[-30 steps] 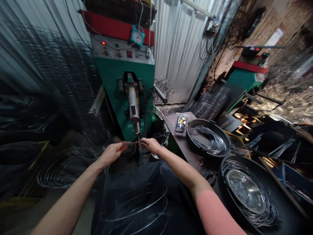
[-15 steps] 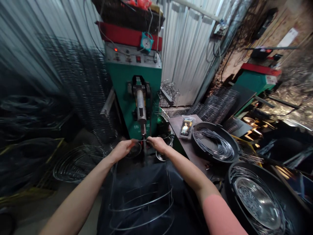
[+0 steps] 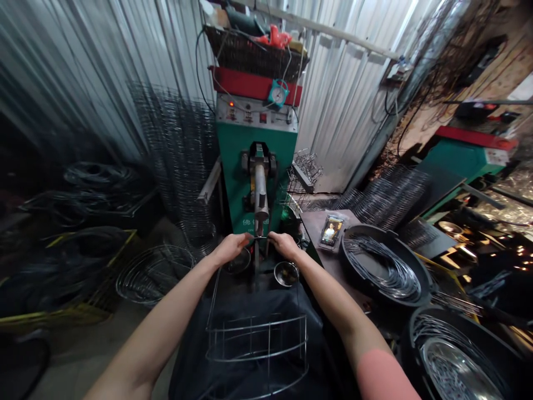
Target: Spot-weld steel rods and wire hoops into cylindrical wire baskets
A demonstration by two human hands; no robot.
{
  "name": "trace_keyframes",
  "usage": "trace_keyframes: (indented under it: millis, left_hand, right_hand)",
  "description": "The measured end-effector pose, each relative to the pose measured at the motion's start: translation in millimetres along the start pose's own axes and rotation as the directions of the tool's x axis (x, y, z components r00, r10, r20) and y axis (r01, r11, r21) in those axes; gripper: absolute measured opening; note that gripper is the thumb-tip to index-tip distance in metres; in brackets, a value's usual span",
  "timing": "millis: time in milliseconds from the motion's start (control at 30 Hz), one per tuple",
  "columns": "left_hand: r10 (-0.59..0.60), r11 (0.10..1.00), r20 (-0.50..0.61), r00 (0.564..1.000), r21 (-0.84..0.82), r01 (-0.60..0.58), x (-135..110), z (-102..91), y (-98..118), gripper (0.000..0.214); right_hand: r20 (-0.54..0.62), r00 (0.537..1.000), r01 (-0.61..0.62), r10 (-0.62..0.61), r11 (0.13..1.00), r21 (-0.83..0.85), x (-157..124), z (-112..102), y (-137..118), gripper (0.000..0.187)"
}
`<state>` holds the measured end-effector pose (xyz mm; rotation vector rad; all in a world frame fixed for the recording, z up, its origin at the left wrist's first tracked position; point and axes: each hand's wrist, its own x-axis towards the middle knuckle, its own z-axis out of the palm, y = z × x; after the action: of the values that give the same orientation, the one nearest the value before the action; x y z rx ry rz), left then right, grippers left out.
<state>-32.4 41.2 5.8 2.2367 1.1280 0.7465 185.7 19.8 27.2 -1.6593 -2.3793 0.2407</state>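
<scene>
My left hand (image 3: 234, 248) and my right hand (image 3: 285, 244) are closed in pinches on either side of the electrode (image 3: 261, 191) of a green spot welder (image 3: 233, 155). A thin metal wire (image 3: 263, 238) runs level between my fingertips, at the electrode's tip. Below it, over dark cloth on my lap, a wire basket frame (image 3: 268, 353) with curved rings and uprights hangs toward me. Side wires rise from the frame toward both hands. Whether the wire between my fingers is joined to them cannot be made out.
On the right, a phone (image 3: 332, 230) lies on a table beside a black round tray (image 3: 345, 261) of bent wires. Another black tray (image 3: 410, 350) holds wires and a metal bowl (image 3: 478, 361). Stacked wire racks (image 3: 179, 150) and a wire coil (image 3: 145, 278) stand left.
The view has shifted, so the welder and hands appear farther right. Both hands stay at the electrode with the wire between them. The basket frame shows more sharply.
</scene>
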Motion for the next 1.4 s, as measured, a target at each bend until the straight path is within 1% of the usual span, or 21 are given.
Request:
trace_keyframes:
  millis: [133, 233, 533, 833, 1033, 1200, 1400]
  left_hand:
    - [-0.018, 1.000, 0.011, 1.000, 0.010, 0.018, 3.9, -1.1, -2.8, 0.036]
    - [-0.038, 0.999, 0.019, 0.999, 0.020, 0.037, 5.9, -2.0, -3.4, 0.036]
    - [-0.059, 0.998, 0.047, 0.997, 0.004, 0.059, 9.6, -5.7, 4.1, 0.032]
    - [-0.082, 0.996, 0.051, 0.995, 0.040, 0.080, 11.3, -8.2, 6.3, 0.029]
    - [-0.095, 0.994, 0.066, 0.993, 0.065, 0.091, 13.3, -11.0, 7.0, 0.024]
    - [-0.093, 0.994, 0.078, 0.993, 0.057, 0.089, 13.4, -13.0, 8.7, 0.024]
    - [-0.091, 0.995, 0.079, 0.993, 0.046, 0.088, 11.8, -12.8, 7.3, 0.025]
  right_hand:
    - [0.021, 1.000, 0.001, -0.002, 0.999, 0.040, 7.0, 1.1, 3.8, 0.022]
    - [0.015, 1.000, 0.007, -0.008, 0.997, 0.076, 10.3, 3.5, 7.1, 0.021]
    - [-0.015, 0.999, 0.044, -0.043, 0.990, 0.135, 15.5, 11.2, 14.0, 0.019]
    - [-0.043, 0.999, 0.037, -0.031, 0.989, 0.146, 15.2, 11.0, 14.4, 0.018]
    - [-0.039, 0.999, 0.037, -0.030, 0.979, 0.199, 17.0, 13.8, 17.9, 0.017]
    - [-0.036, 0.999, 0.015, -0.006, 0.967, 0.255, 16.7, 15.7, 17.3, 0.018]
    - [-0.050, 0.999, 0.010, 0.003, 0.966, 0.258, 15.0, 16.2, 15.4, 0.019]
